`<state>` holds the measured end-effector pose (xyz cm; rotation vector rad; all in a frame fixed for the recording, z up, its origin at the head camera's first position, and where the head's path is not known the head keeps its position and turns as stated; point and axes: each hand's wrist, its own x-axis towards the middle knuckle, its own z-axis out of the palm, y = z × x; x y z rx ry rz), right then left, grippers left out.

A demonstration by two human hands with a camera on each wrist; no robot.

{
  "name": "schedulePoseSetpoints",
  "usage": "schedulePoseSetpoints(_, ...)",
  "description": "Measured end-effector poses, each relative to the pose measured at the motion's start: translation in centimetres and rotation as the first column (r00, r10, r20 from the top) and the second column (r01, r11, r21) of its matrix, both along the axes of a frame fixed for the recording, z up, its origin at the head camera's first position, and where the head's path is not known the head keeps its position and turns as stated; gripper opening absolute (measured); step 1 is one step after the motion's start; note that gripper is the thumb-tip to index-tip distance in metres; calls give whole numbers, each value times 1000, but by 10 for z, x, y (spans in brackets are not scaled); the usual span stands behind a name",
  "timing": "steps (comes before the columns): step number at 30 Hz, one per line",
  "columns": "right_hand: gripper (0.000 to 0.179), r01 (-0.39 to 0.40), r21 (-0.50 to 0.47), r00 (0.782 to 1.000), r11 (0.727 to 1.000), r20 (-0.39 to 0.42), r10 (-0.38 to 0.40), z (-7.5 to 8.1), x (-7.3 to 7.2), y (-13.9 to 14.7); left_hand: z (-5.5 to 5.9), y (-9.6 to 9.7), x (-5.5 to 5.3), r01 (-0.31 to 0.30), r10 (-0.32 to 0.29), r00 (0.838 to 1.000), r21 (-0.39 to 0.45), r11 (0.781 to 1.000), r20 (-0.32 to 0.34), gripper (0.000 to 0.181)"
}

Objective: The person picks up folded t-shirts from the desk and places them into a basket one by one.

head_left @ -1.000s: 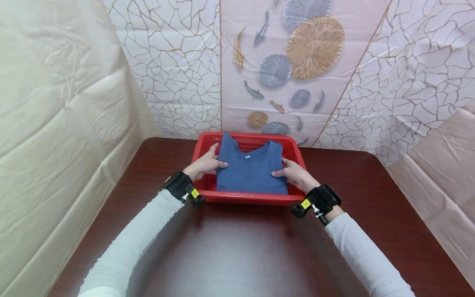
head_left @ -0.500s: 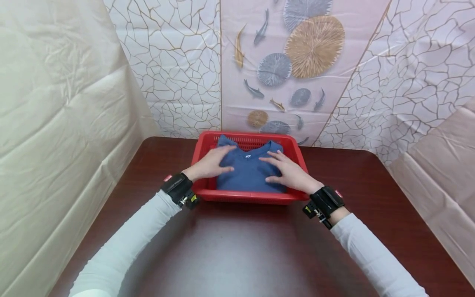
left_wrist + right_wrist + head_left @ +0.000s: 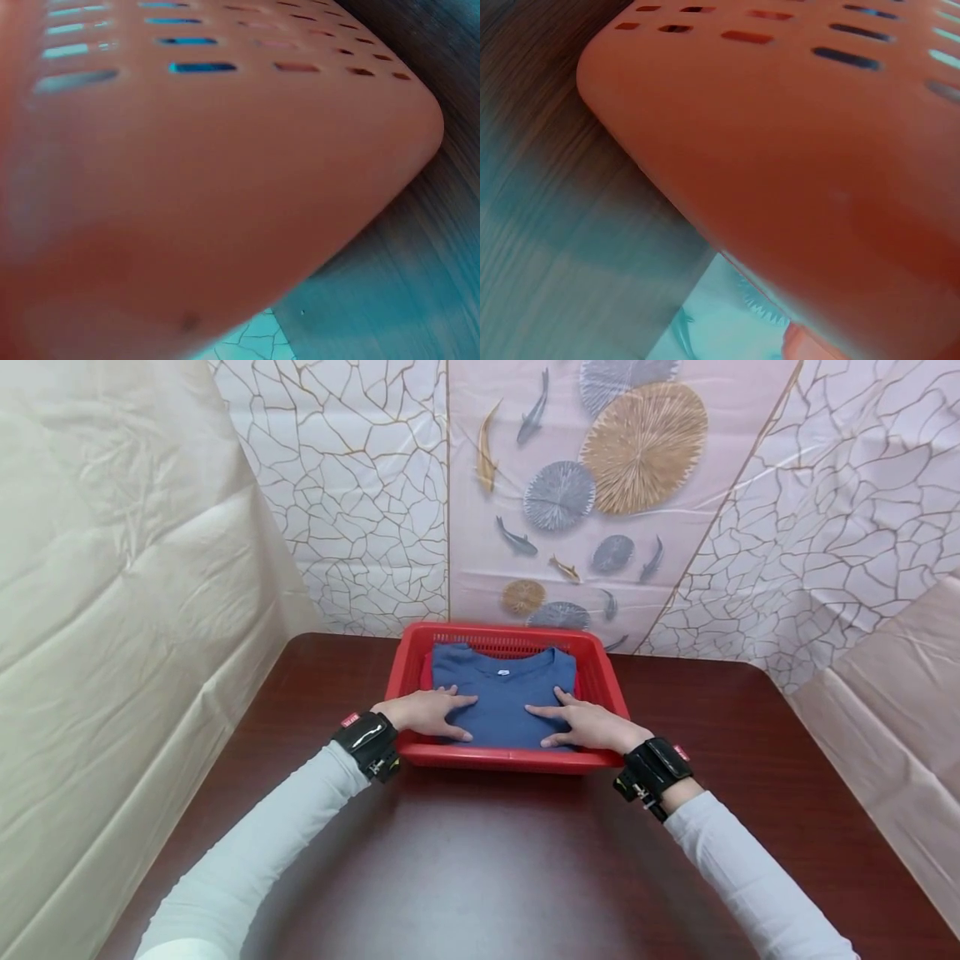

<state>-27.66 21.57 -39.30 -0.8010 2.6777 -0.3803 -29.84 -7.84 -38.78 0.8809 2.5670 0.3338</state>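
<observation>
A folded blue shirt [image 3: 498,710], collar toward the back with a small white label at the neck, lies in a red plastic basket [image 3: 510,760]. My left hand [image 3: 431,712] rests on the shirt's left side with its fingers spread. On the right side my right hand [image 3: 588,722] lies likewise, fingers spread over the cloth. Both wrists cross near the basket's front corners. In the left wrist view the slotted basket wall [image 3: 225,165] fills most of the frame and hides the hand; the right wrist view is similarly filled by the basket wall [image 3: 765,135].
The basket stands at the back of a dark brown wooden table [image 3: 480,860]. Behind it hangs a patterned backdrop [image 3: 375,485] with fish and round motifs. Cream cloth [image 3: 135,610] borders the left side. Something red [image 3: 426,672] shows beside the shirt in the basket.
A second ago both hands held the shirt's side edges. They let go, moved over its top with fingers spread, and now lie lower on it. Its raised left shoulder has flattened.
</observation>
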Motion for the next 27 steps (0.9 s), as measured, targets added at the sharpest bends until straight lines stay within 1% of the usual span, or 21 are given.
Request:
schedulePoseSetpoints(6,72,3,10,999,1000,33,-4,-6,2,-3,-5,0,3,1,1,999,-42,999,47,78)
schedulePoseSetpoints(10,72,9,-8,1000,1000,23,-9,-5,0,-2,-6,0,0,-9,10,999,-20,1000,43,78)
schedulePoseSetpoints(12,70,4,-27,1000,1000,-7,-4,-3,-1,-1,-6,0,-2,-10,10,1000,1,1000,23,76)
schedulePoseSetpoints(15,62,18,-55,996,998,-84,-22,0,-1,0,-3,-2,-5,9,-8,1000,26,1000,-22,69)
schedulePoseSetpoints(17,53,44,-72,987,996,-149,-54,1,2,2,-1,-2,-4,21,-17,998,52,998,-61,59)
schedulePoseSetpoints(18,48,62,-91,980,994,-182,-78,2,5,2,1,-3,-1,20,-14,997,74,997,-80,53)
schedulePoseSetpoints(20,41,105,-153,964,983,-229,-139,4,15,1,6,-3,7,15,3,990,121,993,-144,43)
schedulePoseSetpoints(21,39,123,-191,952,974,-253,-170,5,21,-1,9,-2,14,3,23,984,144,990,-179,41)
schedulePoseSetpoints(22,38,134,-230,941,964,-274,-196,5,29,-3,11,-2,22,-6,43,974,167,986,-221,39)
schedulePoseSetpoints(24,39,136,-297,919,945,-320,-233,8,47,-10,15,-1,43,-40,104,947,207,977,-305,40)
schedulePoseSetpoints(25,40,136,-318,907,938,-341,-247,9,58,-14,16,0,54,-60,138,926,224,973,-351,42)
schedulePoseSetpoints(27,43,128,-338,881,932,-392,-264,9,79,-22,15,2,79,-106,211,889,265,958,-407,46)
